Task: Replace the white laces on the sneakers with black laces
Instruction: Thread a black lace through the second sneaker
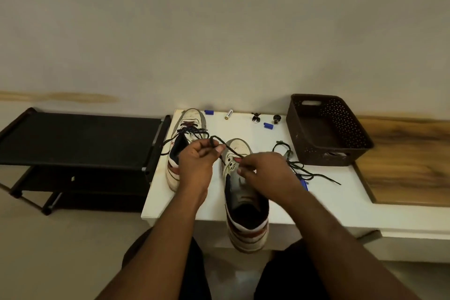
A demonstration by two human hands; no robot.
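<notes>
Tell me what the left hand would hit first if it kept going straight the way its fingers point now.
The left hand pinches the black lace, fingers aimed right. Going straight on, it would probably meet the toe of the near sneaker first, though depth is hard to judge from one view.

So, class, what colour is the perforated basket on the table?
Dark brown basket, dotted with small holes; clearest in the head view.
</notes>
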